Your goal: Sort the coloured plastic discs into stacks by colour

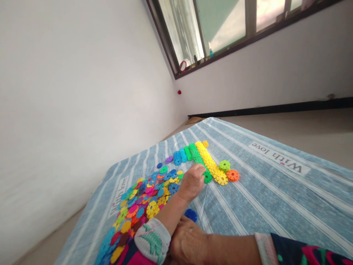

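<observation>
My left hand (192, 181) reaches in from the bottom left and is closed, its fingers curled down at the near end of a row of green notched discs (196, 154). What its fingertips grip, if anything, is hidden. A darker green disc (207, 177) shows right beside its knuckles. My right hand (189, 239) comes from the right and lies partly under my left forearm, so its fingers cannot be seen. Dark blue discs (191, 214) lie just beyond its knuckles. Beside the green row runs an overlapping row of yellow discs (208, 160).
A large mixed heap of coloured discs (150, 191) spreads to the left on the striped blue cloth (248, 206). Short blue stacks (178, 158) and a purple disc (169, 159) lie farther off. Lime discs (224, 165) and an orange disc (233, 175) sit right of the yellow row.
</observation>
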`<state>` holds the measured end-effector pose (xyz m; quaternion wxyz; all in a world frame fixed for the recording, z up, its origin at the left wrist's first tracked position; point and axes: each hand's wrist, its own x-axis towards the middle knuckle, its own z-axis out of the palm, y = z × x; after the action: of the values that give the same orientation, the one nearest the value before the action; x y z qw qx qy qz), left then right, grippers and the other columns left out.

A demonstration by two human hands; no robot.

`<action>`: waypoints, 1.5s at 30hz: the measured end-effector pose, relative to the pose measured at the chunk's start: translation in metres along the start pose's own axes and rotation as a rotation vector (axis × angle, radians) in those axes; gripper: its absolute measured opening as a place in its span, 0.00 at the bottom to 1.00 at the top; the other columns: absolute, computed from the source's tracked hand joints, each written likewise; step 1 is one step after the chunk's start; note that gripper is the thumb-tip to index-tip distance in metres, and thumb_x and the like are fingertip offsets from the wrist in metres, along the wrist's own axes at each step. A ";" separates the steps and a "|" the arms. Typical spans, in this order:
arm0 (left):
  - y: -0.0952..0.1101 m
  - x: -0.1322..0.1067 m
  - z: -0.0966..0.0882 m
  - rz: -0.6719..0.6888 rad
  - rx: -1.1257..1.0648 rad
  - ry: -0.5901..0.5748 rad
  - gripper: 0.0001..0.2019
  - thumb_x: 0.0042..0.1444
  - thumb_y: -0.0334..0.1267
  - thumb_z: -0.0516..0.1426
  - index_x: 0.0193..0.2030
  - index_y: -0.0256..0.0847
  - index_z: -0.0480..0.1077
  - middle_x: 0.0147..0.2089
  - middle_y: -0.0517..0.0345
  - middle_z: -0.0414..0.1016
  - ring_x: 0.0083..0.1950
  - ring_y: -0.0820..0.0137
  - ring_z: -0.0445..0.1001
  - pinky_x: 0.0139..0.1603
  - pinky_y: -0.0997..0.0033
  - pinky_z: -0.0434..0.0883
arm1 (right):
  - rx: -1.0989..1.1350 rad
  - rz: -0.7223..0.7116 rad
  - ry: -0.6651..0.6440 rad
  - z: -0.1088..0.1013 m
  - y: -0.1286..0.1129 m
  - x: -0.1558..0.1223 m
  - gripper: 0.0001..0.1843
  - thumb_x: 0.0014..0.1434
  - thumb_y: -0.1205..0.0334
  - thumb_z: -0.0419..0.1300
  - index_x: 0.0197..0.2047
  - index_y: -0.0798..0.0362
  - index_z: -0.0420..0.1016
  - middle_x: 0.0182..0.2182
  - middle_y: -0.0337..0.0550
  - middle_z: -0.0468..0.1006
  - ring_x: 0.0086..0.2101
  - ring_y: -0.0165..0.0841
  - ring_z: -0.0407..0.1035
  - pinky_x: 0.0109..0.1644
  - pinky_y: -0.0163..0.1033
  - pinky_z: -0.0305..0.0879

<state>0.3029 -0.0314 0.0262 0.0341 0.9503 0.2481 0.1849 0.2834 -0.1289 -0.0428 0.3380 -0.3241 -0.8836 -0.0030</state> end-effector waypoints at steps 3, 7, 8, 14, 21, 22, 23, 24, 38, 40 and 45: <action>-0.004 -0.003 -0.004 -0.020 -0.020 0.065 0.11 0.51 0.25 0.52 0.37 0.39 0.73 0.43 0.51 0.77 0.47 0.65 0.75 0.51 0.67 0.73 | 0.009 -0.007 0.019 -0.007 -0.003 0.001 0.18 0.58 0.47 0.55 0.38 0.53 0.75 0.50 0.49 0.78 0.49 0.43 0.69 0.55 0.47 0.62; -0.019 -0.009 -0.022 -0.081 -0.014 0.164 0.12 0.52 0.27 0.53 0.39 0.39 0.75 0.44 0.50 0.78 0.48 0.66 0.76 0.53 0.66 0.72 | 0.030 0.057 -0.067 -0.015 -0.006 0.000 0.17 0.59 0.47 0.56 0.37 0.52 0.74 0.42 0.46 0.79 0.42 0.39 0.70 0.48 0.44 0.64; -0.026 -0.011 -0.029 -0.115 -0.008 0.183 0.12 0.53 0.27 0.53 0.39 0.39 0.75 0.44 0.51 0.79 0.47 0.67 0.76 0.53 0.66 0.72 | 0.036 0.070 -0.107 -0.018 -0.006 0.000 0.16 0.59 0.47 0.57 0.35 0.52 0.74 0.38 0.45 0.78 0.40 0.38 0.69 0.47 0.44 0.64; -0.069 -0.036 -0.068 -0.415 0.063 0.200 0.08 0.51 0.31 0.55 0.34 0.40 0.77 0.36 0.56 0.79 0.39 0.68 0.77 0.47 0.69 0.72 | 0.058 0.084 -0.198 -0.031 -0.010 -0.002 0.18 0.60 0.45 0.56 0.32 0.52 0.72 0.35 0.41 0.76 0.39 0.37 0.67 0.46 0.44 0.62; -0.075 -0.061 -0.060 -0.442 0.105 0.041 0.09 0.50 0.29 0.55 0.32 0.40 0.77 0.36 0.55 0.78 0.37 0.68 0.76 0.44 0.69 0.71 | 0.038 0.096 -0.172 -0.030 -0.012 -0.003 0.16 0.59 0.47 0.58 0.33 0.53 0.72 0.36 0.42 0.76 0.39 0.36 0.67 0.47 0.43 0.61; -0.073 -0.061 -0.056 -0.418 0.114 0.026 0.10 0.50 0.28 0.55 0.33 0.40 0.77 0.37 0.54 0.79 0.40 0.68 0.76 0.46 0.68 0.71 | 0.042 0.097 -0.166 -0.029 -0.012 -0.004 0.16 0.59 0.47 0.58 0.32 0.53 0.72 0.36 0.42 0.76 0.39 0.36 0.67 0.47 0.43 0.61; -0.071 -0.060 -0.053 -0.397 0.125 0.013 0.10 0.50 0.28 0.55 0.34 0.40 0.77 0.39 0.53 0.79 0.42 0.66 0.76 0.49 0.67 0.71 | 0.046 0.096 -0.162 -0.028 -0.012 -0.004 0.16 0.59 0.47 0.59 0.32 0.53 0.72 0.36 0.42 0.76 0.39 0.36 0.67 0.47 0.43 0.61; -0.069 -0.059 -0.050 -0.378 0.139 0.001 0.11 0.50 0.27 0.54 0.35 0.40 0.77 0.41 0.52 0.79 0.45 0.65 0.75 0.51 0.65 0.70 | 0.050 0.093 -0.159 -0.028 -0.012 -0.004 0.17 0.59 0.47 0.59 0.32 0.53 0.71 0.36 0.42 0.76 0.39 0.36 0.67 0.46 0.43 0.62; -0.053 -0.032 -0.027 -0.287 0.417 -0.211 0.10 0.54 0.29 0.52 0.32 0.40 0.75 0.40 0.48 0.75 0.46 0.60 0.70 0.50 0.59 0.67 | 0.010 0.061 -0.156 -0.013 -0.007 -0.002 0.19 0.59 0.43 0.57 0.32 0.52 0.71 0.34 0.41 0.75 0.37 0.36 0.67 0.43 0.43 0.62; -0.054 -0.032 -0.024 -0.280 0.412 -0.189 0.11 0.56 0.28 0.51 0.32 0.39 0.75 0.39 0.48 0.75 0.45 0.61 0.71 0.51 0.60 0.66 | 0.003 0.055 -0.164 -0.012 -0.006 -0.002 0.20 0.59 0.41 0.57 0.33 0.51 0.71 0.34 0.41 0.75 0.37 0.36 0.68 0.42 0.43 0.62; -0.057 -0.019 -0.026 -0.348 0.299 -0.094 0.14 0.58 0.31 0.50 0.36 0.40 0.78 0.41 0.48 0.77 0.48 0.62 0.72 0.52 0.62 0.66 | -0.009 0.045 -0.131 -0.001 -0.003 -0.003 0.20 0.57 0.41 0.58 0.33 0.51 0.72 0.35 0.40 0.76 0.37 0.36 0.68 0.42 0.43 0.62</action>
<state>0.2521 0.0082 0.0354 -0.0641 0.8953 0.4309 0.0931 0.2836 -0.1335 -0.0425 0.2781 -0.3449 -0.8962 0.0216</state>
